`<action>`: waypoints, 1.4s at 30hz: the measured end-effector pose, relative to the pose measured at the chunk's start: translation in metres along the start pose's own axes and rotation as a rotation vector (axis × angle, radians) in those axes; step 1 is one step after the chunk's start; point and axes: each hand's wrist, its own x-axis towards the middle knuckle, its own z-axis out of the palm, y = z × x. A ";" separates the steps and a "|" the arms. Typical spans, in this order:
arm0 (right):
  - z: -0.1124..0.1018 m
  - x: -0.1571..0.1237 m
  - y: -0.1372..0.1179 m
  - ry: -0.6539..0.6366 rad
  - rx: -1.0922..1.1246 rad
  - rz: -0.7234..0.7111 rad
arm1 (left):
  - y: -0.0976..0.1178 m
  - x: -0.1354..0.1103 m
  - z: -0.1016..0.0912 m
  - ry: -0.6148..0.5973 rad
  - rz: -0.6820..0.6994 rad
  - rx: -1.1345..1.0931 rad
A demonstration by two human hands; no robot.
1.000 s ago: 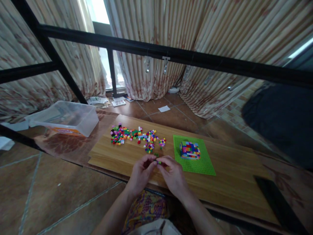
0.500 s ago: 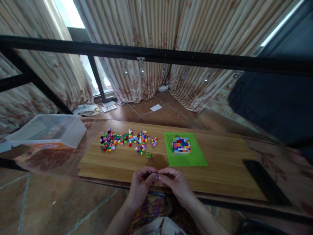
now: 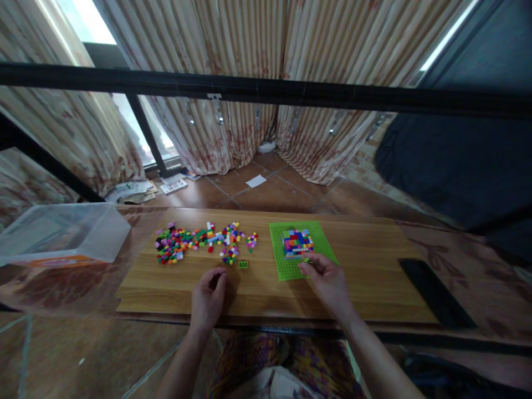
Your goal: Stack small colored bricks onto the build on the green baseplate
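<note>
A green baseplate (image 3: 318, 239) lies on the wooden board (image 3: 374, 266), with a block of many-coloured small bricks (image 3: 296, 244) built on it. My right hand (image 3: 328, 284) reaches onto the plate's near edge, fingers pinched on a small brick I can barely make out, just in front of the block. My left hand (image 3: 208, 296) rests on the board with its fingers curled in, near a single green brick (image 3: 243, 264). A spread of several loose coloured bricks (image 3: 195, 241) lies to the left of the plate.
A clear plastic tub (image 3: 62, 233) sits at the left end of the glass table. A black flat object (image 3: 434, 291) lies at the right of the board. A black metal bar (image 3: 266, 88) crosses overhead. Curtains and papers on the tiled floor lie beyond.
My hands were together over the board's near edge, pinching a small brick. They have parted: the right moved to the baseplate, the left stayed back and shifted left. The view also shifted.
</note>
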 end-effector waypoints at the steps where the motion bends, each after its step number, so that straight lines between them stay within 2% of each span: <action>1: -0.001 0.002 0.001 0.005 -0.063 -0.037 | 0.000 -0.001 0.000 -0.005 0.041 0.035; 5: -0.006 0.006 -0.001 0.024 -0.360 -0.208 | 0.003 -0.005 0.000 -0.018 0.155 0.138; 12: -0.007 0.014 -0.003 0.046 -0.644 -0.372 | 0.008 -0.006 -0.002 -0.016 0.185 0.170; 19: 0.001 0.029 0.004 0.090 -0.727 -0.502 | 0.008 -0.007 -0.001 -0.016 0.187 0.185; 23: 0.010 0.036 0.006 0.087 -0.693 -0.549 | 0.010 -0.008 -0.002 -0.027 0.188 0.190; 29: 0.015 0.037 0.004 0.004 -0.531 -0.523 | 0.012 -0.009 -0.001 -0.012 0.192 0.189; 37: 0.008 0.037 0.007 0.021 -0.650 -0.538 | 0.014 -0.009 -0.001 -0.013 0.189 0.182; 42: 0.011 0.037 0.007 0.048 -0.682 -0.574 | 0.013 -0.009 -0.001 -0.017 0.197 0.194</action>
